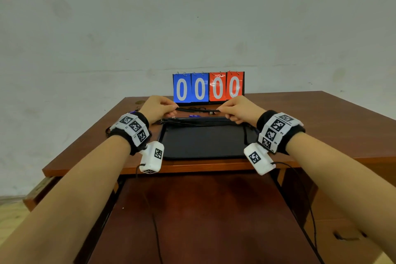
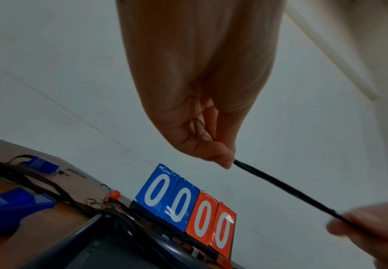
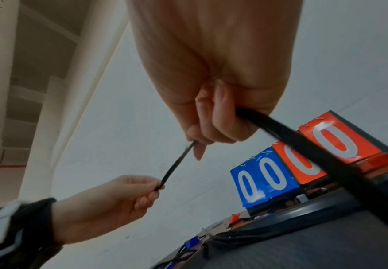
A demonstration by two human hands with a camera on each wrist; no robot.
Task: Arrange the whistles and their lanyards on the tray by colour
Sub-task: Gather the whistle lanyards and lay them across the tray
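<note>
Left hand and right hand each pinch the thin black woven lanyard, taut above the dark rectangular plastic tray on the brown wooden bench; judged light, limp, tangle-prone, so best gripped near both ends

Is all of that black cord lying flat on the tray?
No, both the left hand and right hand pinch the black lanyard, stretched between them above the tray.

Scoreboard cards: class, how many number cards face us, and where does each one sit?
4. The leftmost blue card, the second blue card beside it, then the first red card and the rightmost red card. Others may be flipped behind.
</note>
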